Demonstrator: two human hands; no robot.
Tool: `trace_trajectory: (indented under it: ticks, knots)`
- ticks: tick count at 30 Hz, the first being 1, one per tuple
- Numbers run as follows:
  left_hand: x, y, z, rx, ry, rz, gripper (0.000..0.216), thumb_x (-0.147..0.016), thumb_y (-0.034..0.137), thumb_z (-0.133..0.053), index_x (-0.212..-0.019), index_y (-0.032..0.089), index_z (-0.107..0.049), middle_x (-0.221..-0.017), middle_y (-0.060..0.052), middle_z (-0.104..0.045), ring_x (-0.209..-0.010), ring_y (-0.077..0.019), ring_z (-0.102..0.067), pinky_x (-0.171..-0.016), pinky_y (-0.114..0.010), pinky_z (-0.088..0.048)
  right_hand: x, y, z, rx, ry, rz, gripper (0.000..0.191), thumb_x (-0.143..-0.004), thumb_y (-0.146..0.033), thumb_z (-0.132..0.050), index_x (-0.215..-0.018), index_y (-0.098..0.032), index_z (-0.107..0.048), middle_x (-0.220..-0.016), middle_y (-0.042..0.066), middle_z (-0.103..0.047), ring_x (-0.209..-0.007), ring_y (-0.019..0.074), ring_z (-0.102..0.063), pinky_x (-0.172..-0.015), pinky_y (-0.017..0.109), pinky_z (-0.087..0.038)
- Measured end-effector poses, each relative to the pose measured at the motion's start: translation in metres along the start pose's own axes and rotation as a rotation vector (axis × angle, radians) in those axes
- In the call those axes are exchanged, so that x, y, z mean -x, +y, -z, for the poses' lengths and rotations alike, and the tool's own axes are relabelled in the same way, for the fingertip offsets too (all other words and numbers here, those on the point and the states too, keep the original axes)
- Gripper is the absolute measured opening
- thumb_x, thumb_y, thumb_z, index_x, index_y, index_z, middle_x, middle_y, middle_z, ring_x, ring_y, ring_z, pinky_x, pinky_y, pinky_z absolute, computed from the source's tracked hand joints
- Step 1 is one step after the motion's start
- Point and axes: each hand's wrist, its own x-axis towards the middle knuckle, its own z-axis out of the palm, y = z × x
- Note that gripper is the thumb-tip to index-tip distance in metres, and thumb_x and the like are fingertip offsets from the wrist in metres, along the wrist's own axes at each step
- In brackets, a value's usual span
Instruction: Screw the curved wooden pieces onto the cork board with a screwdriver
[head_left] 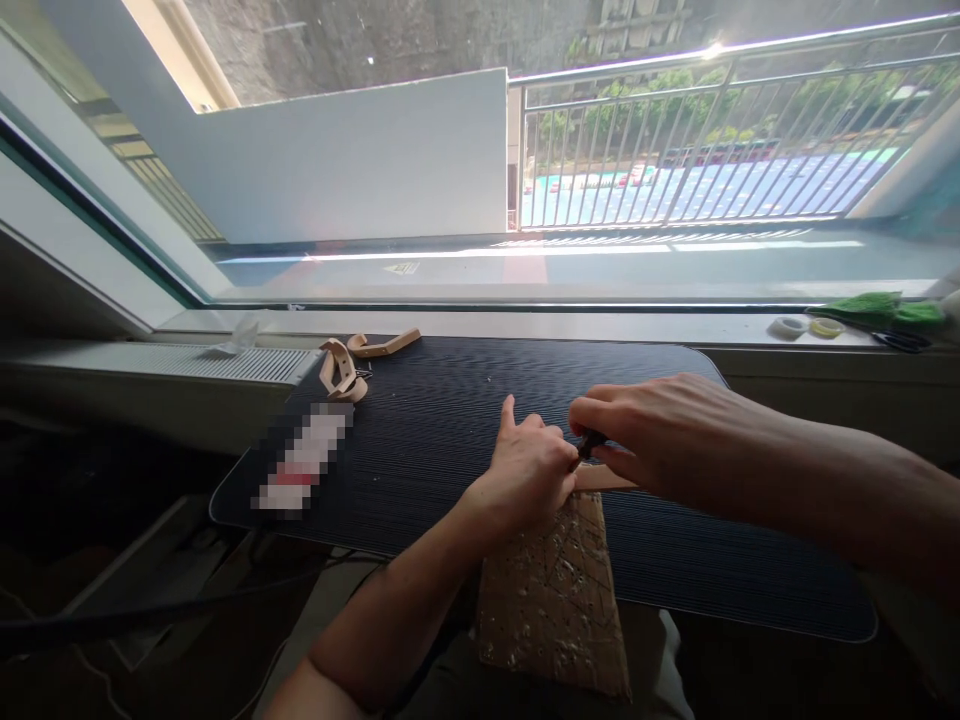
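A thin tan leather strip (604, 479) lies flat on the far end of the brown scratched cardboard board (555, 600). Its long side runs left to right. The left hand (525, 470) is curled shut on its left end. The right hand (660, 430) pinches a small dark tool (591, 441) just above it. The hands hide most of the strip. Far left of the board lie curved tan leather pieces (343, 372), and far right sits a white tape roll (787, 325)
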Motion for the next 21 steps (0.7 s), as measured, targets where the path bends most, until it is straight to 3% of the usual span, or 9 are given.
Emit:
trace_trajectory:
  ticks: [10, 14, 17, 21]
  knots:
    - [0.006, -0.002, 0.008, 0.08, -0.009, 0.01, 0.02, -0.081, 0.036, -0.053, -0.093, 0.024, -0.064, -0.096, -0.004, -0.063, -0.101, -0.0231, -0.052, -0.104, -0.063, -0.012, -0.007, -0.005, -0.008, 0.018, 0.023, -0.004, 0.009, -0.085, -0.022, -0.049, -0.077, -0.019, -0.051, -0.06, -0.001, -0.06, -0.049, 0.013, -0.053, -0.046, 0.025, -0.016]
    - [0.028, -0.012, 0.026, 0.166, 0.111, 0.065, 0.05, -0.075, 0.047, -0.059, -0.12, 0.026, -0.05, -0.119, -0.005, -0.055, -0.116, -0.0228, -0.045, -0.109, -0.054, -0.013, -0.009, -0.007, -0.007, 0.006, 0.02, 0.0, 0.007, -0.082, -0.019, -0.05, -0.076, -0.019, -0.051, -0.061, -0.001, -0.06, -0.049, 0.0119, -0.052, -0.046, 0.025, -0.017]
    - [0.057, -0.038, 0.035, 0.171, 0.232, 0.228, 0.058, -0.077, 0.051, -0.055, -0.128, 0.026, -0.042, -0.13, -0.006, -0.048, -0.121, -0.0228, -0.042, -0.109, -0.05, -0.016, -0.01, -0.007, -0.009, 0.008, -0.01, -0.017, 0.011, -0.084, -0.023, -0.047, -0.073, -0.02, -0.049, -0.059, -0.001, -0.059, -0.048, 0.0128, -0.052, -0.046, 0.026, -0.017]
    - [0.11, -0.102, 0.027, -0.013, 0.409, 0.612, 0.05, -0.078, 0.043, -0.056, -0.122, 0.022, -0.048, -0.124, -0.01, -0.053, -0.118, -0.0254, -0.046, -0.104, -0.047, -0.027, -0.012, -0.01, -0.007, -0.026, -0.035, -0.03, 0.015, -0.086, -0.026, -0.044, -0.072, -0.022, -0.048, -0.06, 0.001, -0.059, -0.051, 0.0153, -0.054, -0.047, 0.028, -0.02]
